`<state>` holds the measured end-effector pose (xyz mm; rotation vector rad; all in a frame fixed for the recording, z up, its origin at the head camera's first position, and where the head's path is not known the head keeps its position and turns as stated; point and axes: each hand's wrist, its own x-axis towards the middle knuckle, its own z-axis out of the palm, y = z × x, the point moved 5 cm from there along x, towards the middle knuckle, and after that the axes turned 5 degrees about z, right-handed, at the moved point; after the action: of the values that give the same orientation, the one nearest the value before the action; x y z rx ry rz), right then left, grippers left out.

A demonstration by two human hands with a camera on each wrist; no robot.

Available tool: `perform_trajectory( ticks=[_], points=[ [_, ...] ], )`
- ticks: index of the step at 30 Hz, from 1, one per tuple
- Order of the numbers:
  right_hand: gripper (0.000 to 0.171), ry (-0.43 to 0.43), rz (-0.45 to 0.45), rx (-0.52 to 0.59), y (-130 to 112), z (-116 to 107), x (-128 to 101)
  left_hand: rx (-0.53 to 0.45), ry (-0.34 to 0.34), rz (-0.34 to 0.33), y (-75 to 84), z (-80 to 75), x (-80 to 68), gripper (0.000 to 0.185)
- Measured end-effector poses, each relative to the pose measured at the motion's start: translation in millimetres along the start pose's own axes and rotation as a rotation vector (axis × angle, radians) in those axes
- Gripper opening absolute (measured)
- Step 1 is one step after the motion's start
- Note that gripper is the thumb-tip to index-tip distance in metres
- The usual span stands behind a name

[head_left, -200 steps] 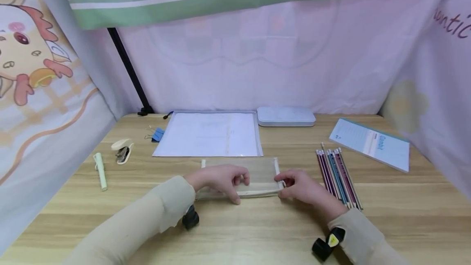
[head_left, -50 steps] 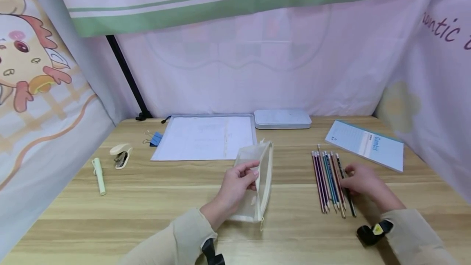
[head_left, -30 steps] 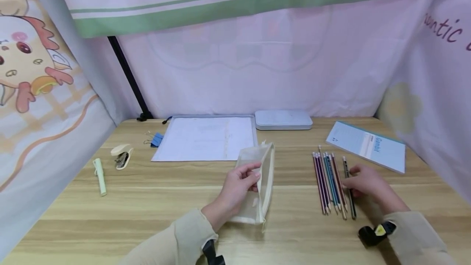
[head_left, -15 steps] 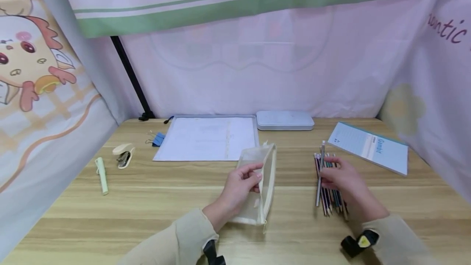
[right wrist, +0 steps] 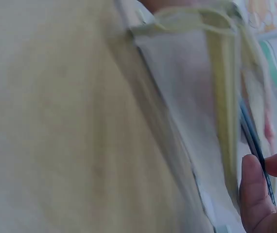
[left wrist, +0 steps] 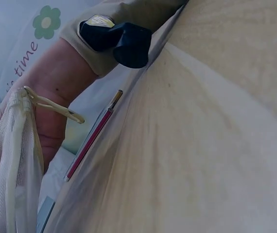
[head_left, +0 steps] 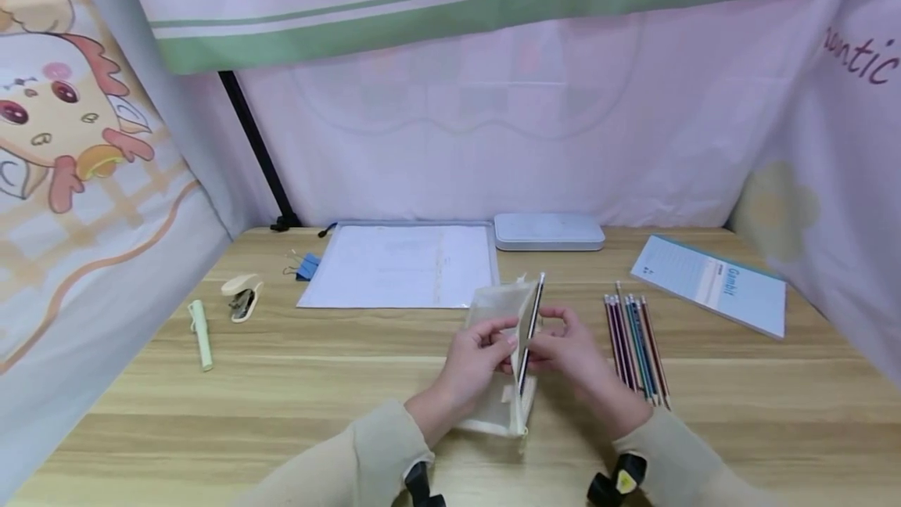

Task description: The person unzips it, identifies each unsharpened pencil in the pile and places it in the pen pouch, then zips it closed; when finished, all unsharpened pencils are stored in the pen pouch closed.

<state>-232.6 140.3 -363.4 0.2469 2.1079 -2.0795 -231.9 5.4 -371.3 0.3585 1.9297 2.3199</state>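
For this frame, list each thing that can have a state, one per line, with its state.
mesh pouch: unzipped, held on edge by the left hand
pencil: pinched in the right hand, at the pouch's open edge
row of pencils: lying flat, untouched
tin case: lid shut
stapler: lying on the table
booklet: closed, flat
green pen: capped, lying flat

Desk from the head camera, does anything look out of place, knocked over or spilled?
Nothing stands out. The left hand holds the mesh pouch open, the right hand feeds a pencil in, and the remaining pencils lie in a tidy row.
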Motion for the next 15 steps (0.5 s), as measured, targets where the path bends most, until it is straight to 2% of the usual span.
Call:
perform_trajectory(
  ticks=[5,9,12,15],
  points=[
    [0.058,-0.023,0.017,-0.032,8,11,-6,-0.024,0.036,0.019,0.6,1.1,0.1,0.035],
    [0.056,-0.027,0.007,-0.051,7,11,-10,-0.028,0.051,0.026,0.9,-0.7,0.3,0.034],
    [0.054,-0.044,-0.008,-0.084,2,2,-12,-0.03,0.054,0.022,1.0,-1.8,0.8,0.034],
    [0.05,-0.048,-0.04,-0.159,-4,-19,-14,-0.028,0.061,0.013,1.7,-3.6,1.4,0.034]
  ],
)
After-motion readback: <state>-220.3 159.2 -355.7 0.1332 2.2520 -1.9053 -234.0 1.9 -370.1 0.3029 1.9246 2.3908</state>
